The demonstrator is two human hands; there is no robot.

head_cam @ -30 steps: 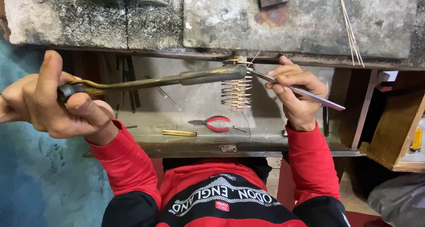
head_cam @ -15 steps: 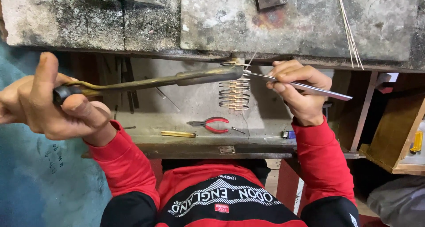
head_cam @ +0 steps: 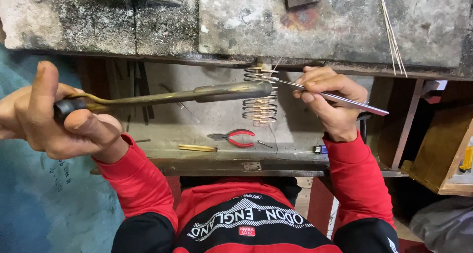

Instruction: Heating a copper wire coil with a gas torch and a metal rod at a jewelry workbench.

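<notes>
While the person is leaning over the stained stone slab (head_cam: 320, 21) that is filling the top of the view, a metal tray (head_cam: 207, 157) is sitting below its front edge, and both arms in red sleeves are reaching up over it. On the tray, red-handled pliers (head_cam: 234, 137) are lying beside a short brass bar (head_cam: 197, 148). A bundle of thin wires (head_cam: 391, 31) is resting on the slab at the right.

The left hand (head_cam: 54, 117) is gripping the dark handle of a long brass torch (head_cam: 167, 96), fingers curled round it and thumb sticking up. The torch is running nearly level, its long axis pointing rightward so that its nozzle is ending right against a stack of metal rings (head_cam: 259, 102), which is hanging upright just under the slab edge.

The right hand (head_cam: 332, 97) is pinching long steel tweezers (head_cam: 330, 96) between thumb and fingertips. The tweezers are slanting up and leftward, and their tips are touching the top rings of the stack. So the rings are lying between the two hands, left of the right hand and much nearer to it, while the left hand is staying well apart, reaching them only through the length of the torch
</notes>
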